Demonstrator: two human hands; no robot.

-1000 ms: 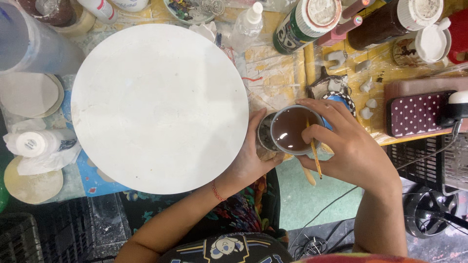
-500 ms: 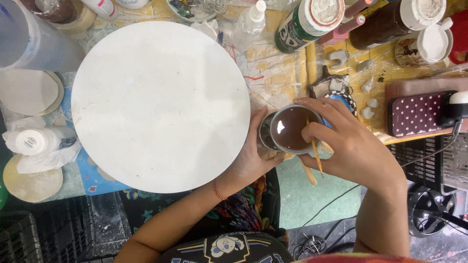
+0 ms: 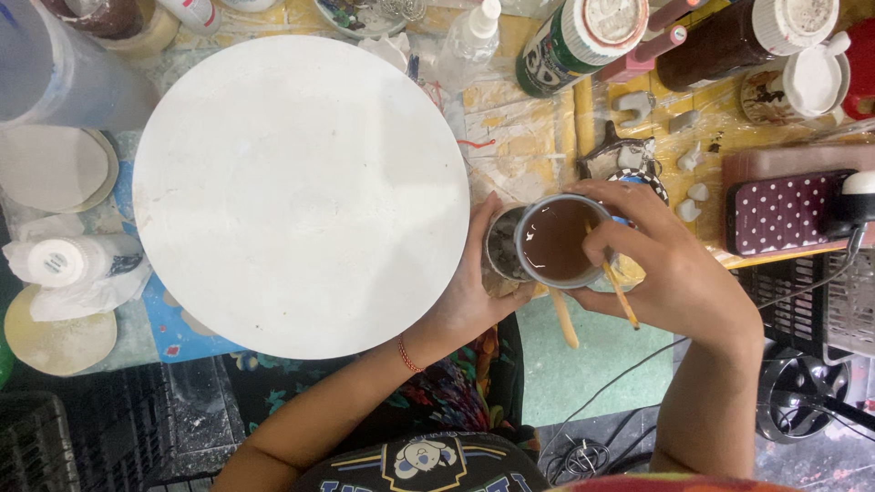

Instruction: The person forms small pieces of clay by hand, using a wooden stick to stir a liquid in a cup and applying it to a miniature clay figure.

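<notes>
1. Fingers (image 3: 629,239) of the right hand (image 3: 679,278) are pinching closed around a thin wooden stick (image 3: 620,293), whose lower end is pointing toward five o'clock past the knuckles.
2. Curling shut around the side of a small cup (image 3: 554,241), the left hand (image 3: 474,292) is gripping it from the nine o'clock side, thumb lying along the near wall.
3. That cup is holding brown liquid and is sitting at the table's near edge, just beside the big white round board (image 3: 301,196) at its three o'clock.
4. A second flat wooden stick (image 3: 563,317) is poking out from under the cup toward six o'clock; which hand is holding it I cannot tell.
5. At twelve o'clock from the cup, a green bottle with a white cap (image 3: 583,36) is lying on the yellow table covering (image 3: 510,128).
6. At three o'clock from the right hand, a red case with white dots (image 3: 788,211) is resting on the table.
7. Farther out at one o'clock, a dark brown bottle (image 3: 729,41) is lying tilted.
8. At nine o'clock of the round board, a small white bottle (image 3: 68,264) is lying on crumpled paper, with pale discs (image 3: 50,169) above and below it.
</notes>
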